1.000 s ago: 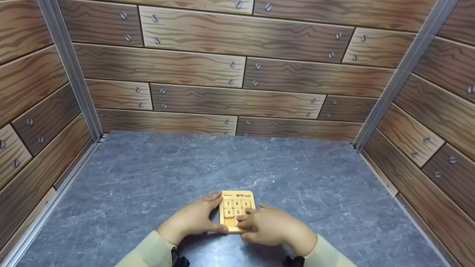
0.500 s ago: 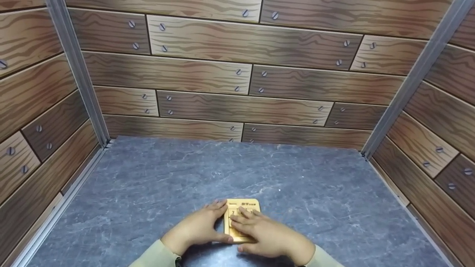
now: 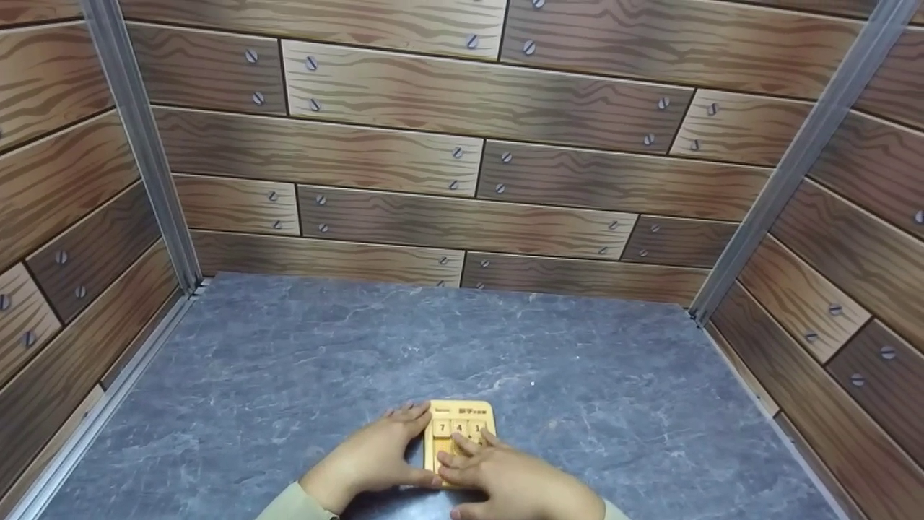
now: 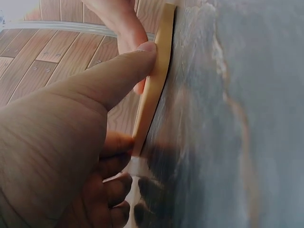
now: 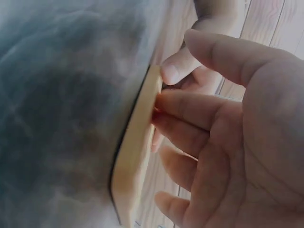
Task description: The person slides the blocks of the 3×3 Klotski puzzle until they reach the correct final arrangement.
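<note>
A yellow wooden number slide puzzle (image 3: 462,406) lies flat on the table near the front. Its top row shows tiles 7, 4 and 1; below the 7, a stretch of bare tray shows. My left hand (image 3: 372,455) grips the left side, fingers at the upper corner and thumb at the lower one. In the left wrist view, that thumb (image 4: 128,66) presses on the board's near edge. Over the lower tiles, my right hand (image 3: 516,480) touches the puzzle with extended fingertips, hiding most of them. The right wrist view shows its fingers (image 5: 194,111) reaching past the board's edge (image 5: 135,156).
A dark blue-grey marbled tabletop (image 3: 361,339) spreads around the puzzle. Wood-plank patterned walls (image 3: 390,159) enclose it at the back and both sides. Metal corner posts (image 3: 133,130) stand at the back left and right.
My right hand swept up over the tiles, then drew back down and leftward. The tile 8 has left its place under the 7. My left hand keeps its grip; the head view shifted slightly.
</note>
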Action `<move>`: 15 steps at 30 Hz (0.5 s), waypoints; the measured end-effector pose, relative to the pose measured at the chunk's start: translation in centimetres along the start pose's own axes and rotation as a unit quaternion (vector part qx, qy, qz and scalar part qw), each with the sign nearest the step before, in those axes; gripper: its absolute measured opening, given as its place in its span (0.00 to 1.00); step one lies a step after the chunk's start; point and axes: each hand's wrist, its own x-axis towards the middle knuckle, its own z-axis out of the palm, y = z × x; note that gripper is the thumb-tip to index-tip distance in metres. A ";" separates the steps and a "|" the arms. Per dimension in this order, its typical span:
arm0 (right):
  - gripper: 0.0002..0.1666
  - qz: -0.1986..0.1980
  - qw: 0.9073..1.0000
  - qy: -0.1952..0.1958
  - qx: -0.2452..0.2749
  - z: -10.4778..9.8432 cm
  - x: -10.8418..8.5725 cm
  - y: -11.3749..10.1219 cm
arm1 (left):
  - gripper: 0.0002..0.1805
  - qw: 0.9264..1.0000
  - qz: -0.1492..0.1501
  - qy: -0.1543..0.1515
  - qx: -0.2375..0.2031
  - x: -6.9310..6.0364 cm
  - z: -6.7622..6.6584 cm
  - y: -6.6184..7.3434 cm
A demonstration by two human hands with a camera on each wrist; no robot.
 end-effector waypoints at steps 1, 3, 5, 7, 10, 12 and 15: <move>0.39 0.000 1.000 -0.004 0.003 0.0 0.0 0.0 | 0.64 1.000 0.002 0.002 0.002 0.0 0.0 0.0; 0.37 -0.002 1.000 -0.012 0.011 -0.1 0.0 0.0 | 0.65 1.000 0.003 0.001 0.003 -0.1 0.0 -0.1; 0.37 0.000 0.999 -0.022 0.033 -0.2 0.0 0.1 | 0.65 1.000 -0.002 -0.007 0.000 0.0 0.1 0.0; 0.37 0.003 0.998 -0.031 0.056 -0.3 -0.1 0.3 | 0.65 1.000 -0.010 -0.017 -0.007 0.1 0.2 0.1; 0.35 0.002 0.997 -0.024 0.071 -0.6 -0.1 0.5 | 0.66 0.999 -0.015 -0.029 -0.015 0.2 0.1 0.2; 0.33 -0.005 0.998 -0.006 0.062 -0.8 0.3 0.5 | 0.66 0.999 -0.015 -0.033 -0.018 0.2 -0.1 0.2; 0.29 -0.015 0.998 0.037 0.055 -1.2 1.3 0.5 | 0.67 0.999 -0.017 -0.032 -0.019 0.1 -0.5 0.1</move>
